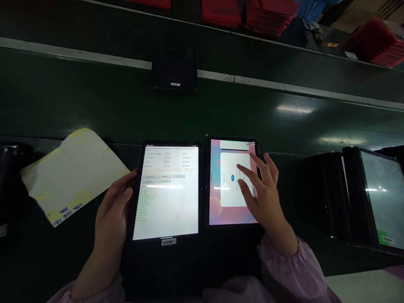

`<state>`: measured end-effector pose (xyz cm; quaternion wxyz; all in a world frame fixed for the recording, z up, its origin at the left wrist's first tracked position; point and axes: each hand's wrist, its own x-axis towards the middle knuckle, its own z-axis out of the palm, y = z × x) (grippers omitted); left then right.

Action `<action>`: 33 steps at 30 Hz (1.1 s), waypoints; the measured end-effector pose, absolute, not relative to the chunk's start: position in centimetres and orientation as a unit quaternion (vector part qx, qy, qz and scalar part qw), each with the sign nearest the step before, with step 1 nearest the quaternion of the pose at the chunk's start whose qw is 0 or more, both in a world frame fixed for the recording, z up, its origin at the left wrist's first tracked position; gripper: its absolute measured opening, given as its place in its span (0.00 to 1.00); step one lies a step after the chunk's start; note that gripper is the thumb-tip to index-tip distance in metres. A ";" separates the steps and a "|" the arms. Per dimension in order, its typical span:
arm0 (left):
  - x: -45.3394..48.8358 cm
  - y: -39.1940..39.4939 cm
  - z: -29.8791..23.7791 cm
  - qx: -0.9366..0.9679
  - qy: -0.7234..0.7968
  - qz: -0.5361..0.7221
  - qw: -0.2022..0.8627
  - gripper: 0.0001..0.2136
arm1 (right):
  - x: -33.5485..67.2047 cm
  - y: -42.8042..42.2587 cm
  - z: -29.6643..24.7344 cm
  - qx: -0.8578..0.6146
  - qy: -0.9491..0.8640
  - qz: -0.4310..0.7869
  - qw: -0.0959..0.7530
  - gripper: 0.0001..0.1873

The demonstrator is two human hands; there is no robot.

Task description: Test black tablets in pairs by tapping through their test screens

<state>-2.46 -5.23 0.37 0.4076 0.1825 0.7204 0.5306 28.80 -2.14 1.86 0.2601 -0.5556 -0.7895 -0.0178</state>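
Two lit tablets lie side by side in front of me. The left tablet (168,206) shows a white page with rows of ticked boxes, grey buttons and green text; a barcode sticker sits on its bottom edge. My left hand (115,202) grips this tablet by its left edge, with the thumb near the front. On the right tablet (215,214) a white pop-up with a blue button covers a pink and blue background. Over that screen my right hand (260,185) is held with fingers spread, thumb and index near the pop-up; whether they touch the glass I cannot tell.
A worn white sheet with yellowed edges (75,168) lies at the left. Beyond the tablets, a dark device with a label (174,67) rests across a pale strip. Several dark tablets (383,189) lean at the right. Red stacks (271,17) stand along the back.
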 end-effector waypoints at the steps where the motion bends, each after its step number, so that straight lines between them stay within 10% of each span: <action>1: -2.5 -5.3 0.4 0.185 0.719 0.532 0.408 0.17 | 29.0 -2.2 1.7 -0.555 -0.789 -0.015 0.262 0.16; 33: -2.1 -5.2 0.7 0.177 0.749 0.502 0.394 0.18 | 31.6 -5.2 1.7 -0.521 -0.797 0.019 0.304 0.14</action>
